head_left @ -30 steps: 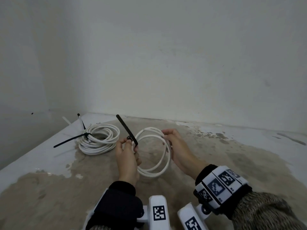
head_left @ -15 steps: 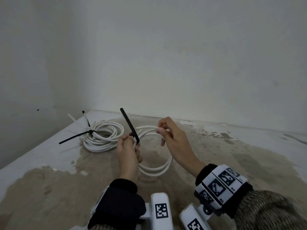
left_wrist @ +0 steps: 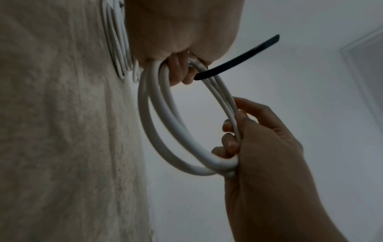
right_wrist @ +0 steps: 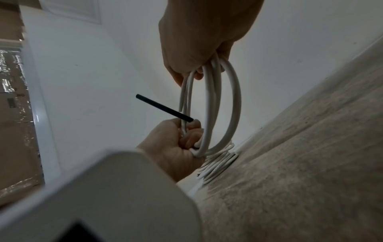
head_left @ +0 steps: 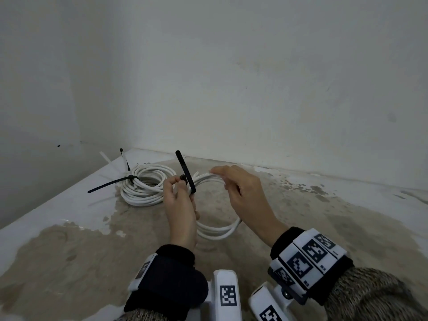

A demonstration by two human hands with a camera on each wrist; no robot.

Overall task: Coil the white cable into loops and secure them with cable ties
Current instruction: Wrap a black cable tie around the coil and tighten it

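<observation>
A small white cable coil is held up above the worn surface between both hands. My left hand grips its left side, fingers curled round the strands, and also holds a black cable tie that sticks up and away from the coil. My right hand grips the coil's top right part, fingers wrapped round the strands. In the right wrist view the coil hangs from my right hand, with the tie and left hand beyond.
A second, larger white coil lies on the surface at the back left, bound with black ties whose tails stick out. White walls meet in a corner behind it. The surface is stained beige with white edges.
My right hand has slid from the coil's right side up along its top, toward the tie. The left hand keeps its hold on coil and tie.
</observation>
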